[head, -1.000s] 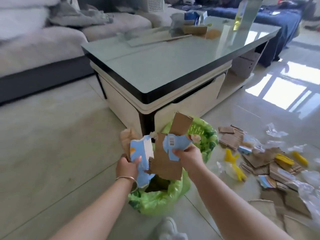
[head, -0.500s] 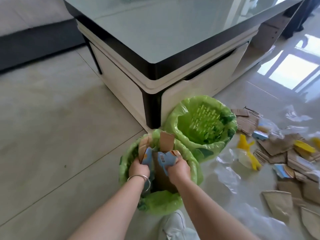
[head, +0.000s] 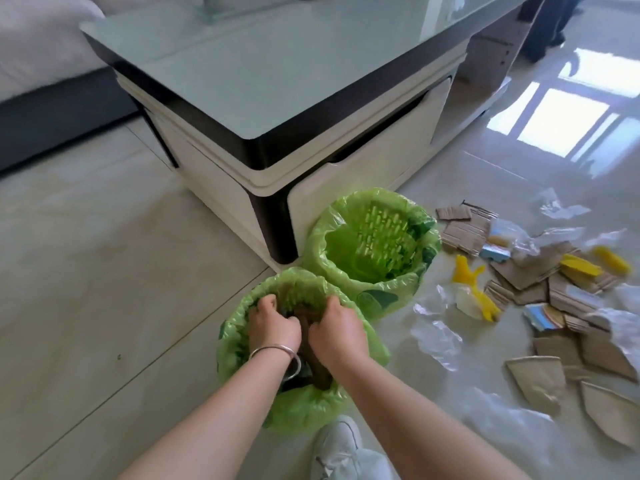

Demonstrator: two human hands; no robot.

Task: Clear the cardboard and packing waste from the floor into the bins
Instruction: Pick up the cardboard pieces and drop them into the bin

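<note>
1. Pressing down inside the near bin (head: 242,344), my left hand (head: 273,327) and right hand (head: 337,332) sit side by side, fingers curled over the top edge of a brown cardboard piece (head: 313,355) that stands nearly upright between them; both hands look clamped on it, though the fingertips are hidden below the rim.
2. I judge the cardboard light and stiff along its flutes, yet easy to crease, so holding the top edge and pushing straight down should fold it into the bin.
3. Thin, crinkly green liner covers that bin; it looks slippery and could tear or slide off the rim under a sharp corner.
4. Just beyond, touching the table (head: 277,98) corner, the second bin (head: 372,244) shows a slotted plastic wall through the same liner.
5. To my right on the glossy tile floor (head: 86,271) lies the loose cardboard (head: 540,271): flat, ragged, corrugated scraps, best pinched by an edge.
6. Clear plastic film (head: 440,337) among them is soft and nearly weightless; I would bunch it.
7. Yellow plastic pieces (head: 467,271) look rigid and smooth.
</note>
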